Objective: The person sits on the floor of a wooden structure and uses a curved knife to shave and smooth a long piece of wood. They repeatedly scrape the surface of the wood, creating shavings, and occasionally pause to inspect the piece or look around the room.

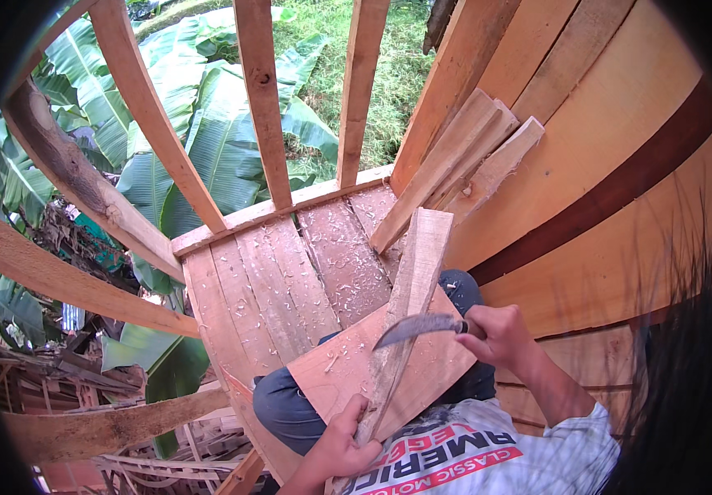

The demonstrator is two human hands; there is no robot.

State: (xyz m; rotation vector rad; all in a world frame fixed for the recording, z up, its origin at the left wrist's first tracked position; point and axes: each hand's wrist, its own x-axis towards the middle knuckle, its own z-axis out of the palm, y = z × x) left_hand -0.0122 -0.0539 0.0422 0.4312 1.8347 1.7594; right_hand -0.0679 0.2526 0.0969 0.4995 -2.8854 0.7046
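In the right hand (498,337), the curved knife (412,328) is gripped by its handle, blade over the wooden stick (422,256); contact cannot be confirmed. The stick is clasped by the left hand (344,441) at the board (445,359)'s near edge and extends past its far edge. Shaving is judged in hand; a shallow stroke, kept clear of the left hand, is called for.

Upright wooden slats (262,91) rise from a low rail (290,205) at the far edge of the plank floor (232,293), with broad green leaves (224,157) and grass (405,91) beyond them. On the right stands an orange-brown wooden wall (620,124) crossed by a dark band (595,202). Jumbled timber (67,375) lies outside at lower left.
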